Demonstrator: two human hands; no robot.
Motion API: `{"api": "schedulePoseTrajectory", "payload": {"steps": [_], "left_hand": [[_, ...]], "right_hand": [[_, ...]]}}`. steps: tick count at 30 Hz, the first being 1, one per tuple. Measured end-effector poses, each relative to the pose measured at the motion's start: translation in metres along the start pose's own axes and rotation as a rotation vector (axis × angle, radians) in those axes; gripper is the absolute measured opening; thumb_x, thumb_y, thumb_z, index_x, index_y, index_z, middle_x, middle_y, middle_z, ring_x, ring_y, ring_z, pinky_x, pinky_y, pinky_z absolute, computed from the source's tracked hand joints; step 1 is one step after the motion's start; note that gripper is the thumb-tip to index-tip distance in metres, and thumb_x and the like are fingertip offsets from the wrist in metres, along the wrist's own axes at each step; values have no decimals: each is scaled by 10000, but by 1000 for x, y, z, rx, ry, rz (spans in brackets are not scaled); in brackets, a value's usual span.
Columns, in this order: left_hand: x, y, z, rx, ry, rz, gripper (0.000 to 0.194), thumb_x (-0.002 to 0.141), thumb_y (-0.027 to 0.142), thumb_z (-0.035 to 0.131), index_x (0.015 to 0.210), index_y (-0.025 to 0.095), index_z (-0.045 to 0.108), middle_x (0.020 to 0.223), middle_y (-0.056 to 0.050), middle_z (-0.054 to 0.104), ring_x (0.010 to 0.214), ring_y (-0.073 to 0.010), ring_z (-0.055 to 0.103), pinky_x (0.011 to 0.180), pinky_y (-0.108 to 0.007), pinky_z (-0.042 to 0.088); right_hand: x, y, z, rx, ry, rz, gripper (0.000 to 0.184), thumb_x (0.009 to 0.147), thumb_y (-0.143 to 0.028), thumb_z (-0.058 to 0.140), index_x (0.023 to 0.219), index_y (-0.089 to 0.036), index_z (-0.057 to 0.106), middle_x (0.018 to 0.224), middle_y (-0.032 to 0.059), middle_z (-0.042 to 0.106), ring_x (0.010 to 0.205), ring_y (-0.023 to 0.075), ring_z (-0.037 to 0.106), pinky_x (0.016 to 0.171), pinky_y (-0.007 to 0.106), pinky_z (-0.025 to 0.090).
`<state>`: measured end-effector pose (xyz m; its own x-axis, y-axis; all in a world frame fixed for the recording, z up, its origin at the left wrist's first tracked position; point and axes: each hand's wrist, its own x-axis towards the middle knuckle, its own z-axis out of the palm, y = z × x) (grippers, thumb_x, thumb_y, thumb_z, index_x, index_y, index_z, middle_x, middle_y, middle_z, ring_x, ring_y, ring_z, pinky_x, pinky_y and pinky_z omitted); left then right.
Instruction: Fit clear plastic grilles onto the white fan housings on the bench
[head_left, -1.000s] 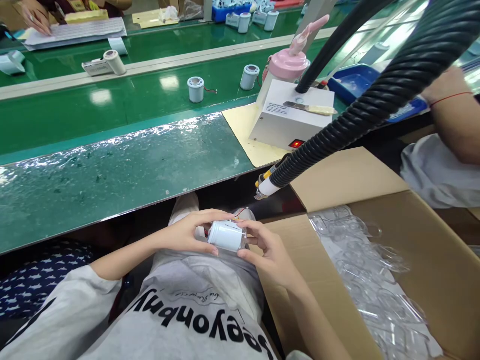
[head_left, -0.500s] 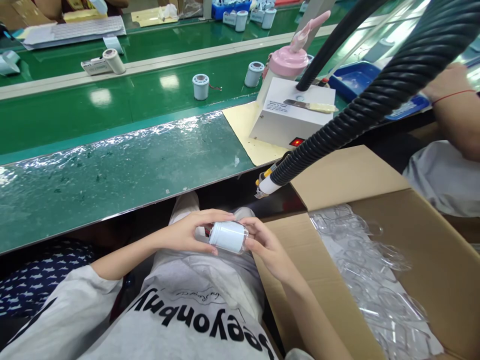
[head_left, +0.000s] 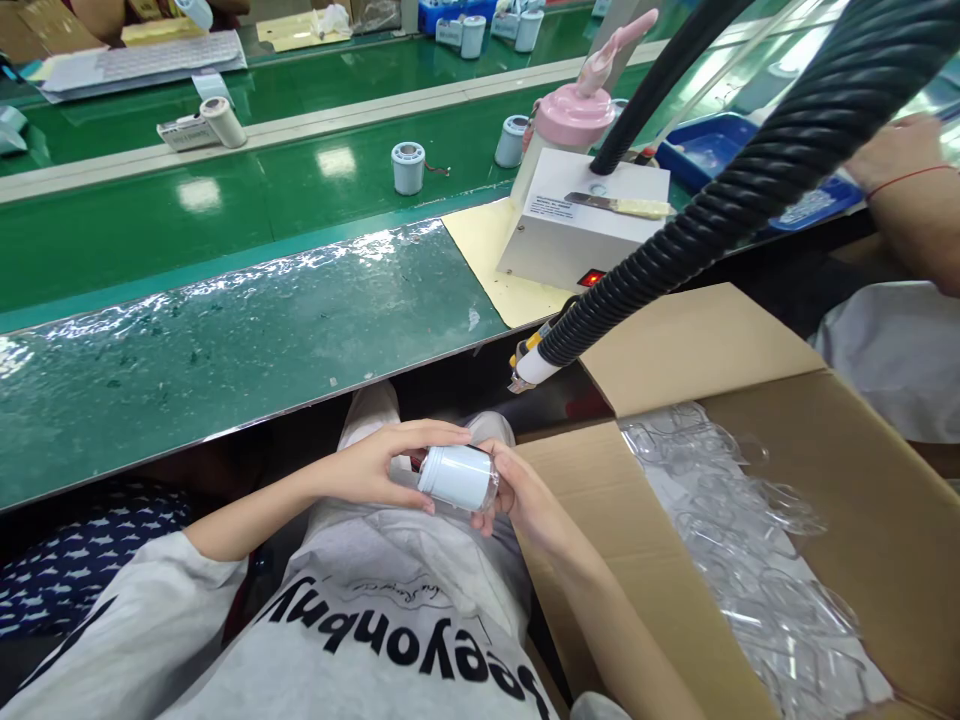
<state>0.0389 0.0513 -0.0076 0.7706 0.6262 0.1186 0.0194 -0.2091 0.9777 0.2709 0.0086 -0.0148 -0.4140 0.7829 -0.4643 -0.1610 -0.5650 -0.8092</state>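
Observation:
Over my lap lies a small light-blue cylinder [head_left: 456, 476] on its side, with a clear plastic rim at its right end. My left hand [head_left: 375, 466] grips it from the left, thumb below and fingers along the top. A bit of red wire shows near that palm. My right hand [head_left: 525, 495] closes round the clear right end, some fingertips showing beneath it. Just above my right hand hangs the white tip [head_left: 532, 370] of a black ribbed hose [head_left: 675, 240], apart from the cylinder.
An open cardboard box [head_left: 622, 560] holding clear plastic pieces [head_left: 750, 540] stands at my right. On the bench are a white device [head_left: 581, 225] with a knife [head_left: 619, 205] and a pink-lidded bottle [head_left: 574, 118]. A wired cylinder [head_left: 408, 168] stands on the green belt. A co-worker's arm [head_left: 900, 180] is at right.
My right hand has turned round the cylinder's clear end, its fingers now lower and underneath. My left hand keeps its hold. The cylinders on the green belt have shifted slightly right.

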Motion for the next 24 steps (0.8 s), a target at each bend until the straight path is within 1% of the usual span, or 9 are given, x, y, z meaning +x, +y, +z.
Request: {"api": "schedulePoseTrajectory", "payload": {"steps": [4,9,12,16,18,20,22,23,24], "left_hand": [[0,-1,0,-20,-3,-7,739,799,340,813,1472,339,508,1529,-128,514,1389,-309,510,999,-386,533],[0,2,1,17,15,34,726,794,310,816,1457,366,525,1531,-81,525,1386,-308,513,1081,-425,479],[1,9,2,54,20,-32,650,823,312,774,1437,318,562,1524,-60,533,1378,-312,513,1116,-417,437],[1,17,4,43,23,-133,625,837,330,737,1434,270,559,1477,-63,559,1350,-321,516,1009,-362,512],[1,18,6,7,48,-155,619,831,319,743,1419,242,563,1425,-76,583,1304,-311,546,980,-339,530],[1,18,8,-54,84,-179,638,799,314,775,1397,224,569,1369,-96,602,1229,-287,594,952,-331,553],[1,17,10,-131,111,-223,665,770,315,803,1383,220,563,1331,-115,605,1152,-260,633,918,-333,575],[1,17,11,-175,118,-248,673,764,318,810,1380,220,558,1316,-119,605,1117,-246,647,901,-332,583],[0,16,12,-221,121,-273,676,767,324,811,1381,219,550,1295,-118,610,1081,-232,659,883,-328,587]], "right_hand": [[1,0,4,38,-25,68,641,729,-839,602,879,-228,479,516,-24,628,376,143,591,322,186,422],[0,-2,6,98,-62,168,719,700,-879,582,914,-194,545,544,24,668,365,132,579,311,177,397],[0,-2,7,123,-99,217,730,688,-885,585,849,-173,582,513,19,639,348,114,551,300,169,368],[-1,4,7,83,-89,208,779,683,-938,513,814,-173,591,487,15,610,329,121,528,279,179,339],[-4,9,7,-27,-5,96,779,759,-933,408,813,-179,595,483,17,598,347,146,549,297,212,386],[-7,14,4,-230,135,-138,689,900,-816,352,888,-182,621,558,30,639,437,175,620,400,266,508],[-10,16,0,-470,268,-435,451,1017,-581,392,1079,-198,622,833,80,743,692,214,731,609,333,617],[-10,16,-3,-583,293,-583,315,1034,-443,433,1190,-219,591,1055,111,748,885,235,749,738,376,635],[-11,16,-6,-684,285,-727,271,1021,-316,476,1273,-249,553,1269,126,689,1077,252,715,860,424,623]]}}
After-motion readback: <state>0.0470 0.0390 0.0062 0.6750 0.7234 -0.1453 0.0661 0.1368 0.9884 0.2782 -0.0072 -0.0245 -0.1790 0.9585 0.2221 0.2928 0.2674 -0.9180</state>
